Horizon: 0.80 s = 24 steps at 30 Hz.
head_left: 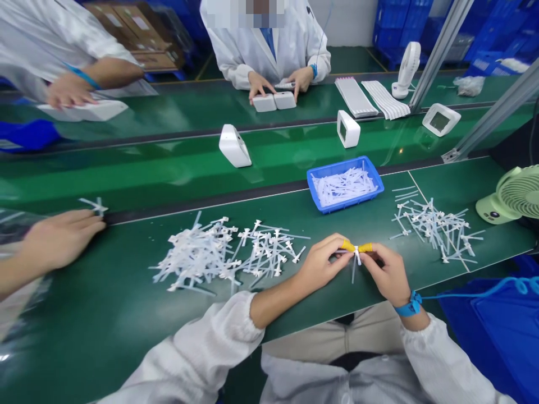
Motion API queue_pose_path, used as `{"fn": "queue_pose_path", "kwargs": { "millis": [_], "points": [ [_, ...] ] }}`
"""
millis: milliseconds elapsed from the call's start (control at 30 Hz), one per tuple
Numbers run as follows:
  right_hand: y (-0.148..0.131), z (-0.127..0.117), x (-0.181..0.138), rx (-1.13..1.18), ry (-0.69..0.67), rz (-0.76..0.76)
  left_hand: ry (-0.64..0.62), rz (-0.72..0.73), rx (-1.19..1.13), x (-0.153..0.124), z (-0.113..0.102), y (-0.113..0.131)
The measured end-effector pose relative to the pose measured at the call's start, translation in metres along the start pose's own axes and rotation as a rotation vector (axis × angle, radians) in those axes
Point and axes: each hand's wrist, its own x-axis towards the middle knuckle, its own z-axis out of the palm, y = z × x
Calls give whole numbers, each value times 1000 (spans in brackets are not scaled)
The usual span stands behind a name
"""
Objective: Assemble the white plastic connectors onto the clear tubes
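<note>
My left hand [322,262] and my right hand [386,272] meet above the green table [126,314], both pinched on one small white plastic piece [356,257] with a thin stem hanging down. Yellow finger cots cover the pinching fingertips of each hand. A blue wrist strap [409,306] with a coiled cord sits on my right wrist. To the left of my hands lies a loose heap of white plastic pieces [223,252]. A second, smaller pile of white pieces [438,227] lies to the right.
A blue tray [316,180] of thin white strips stands behind my hands. White box-shaped devices [234,146] ride the conveyor belt [168,163]. A green desk fan [511,197] stands at right. A co-worker's hand [56,238] rests at left; other people work opposite.
</note>
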Motion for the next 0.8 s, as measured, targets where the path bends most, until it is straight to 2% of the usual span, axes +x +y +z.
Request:
{"fn": "queue_pose_path", "kwargs": {
  "millis": [133, 300, 567, 800],
  "points": [
    [0, 0, 0, 66, 10, -1, 3, 24, 8, 0, -1, -2],
    [0, -1, 1, 41, 2, -95, -9, -9, -6, 0, 1, -3],
    [3, 0, 1, -15, 1, -81, -66, -185, -74, 1, 3, -8],
    [8, 0, 2, -83, -18, -87, -94, -229, -100, 3, 4, -12]
  ]
}}
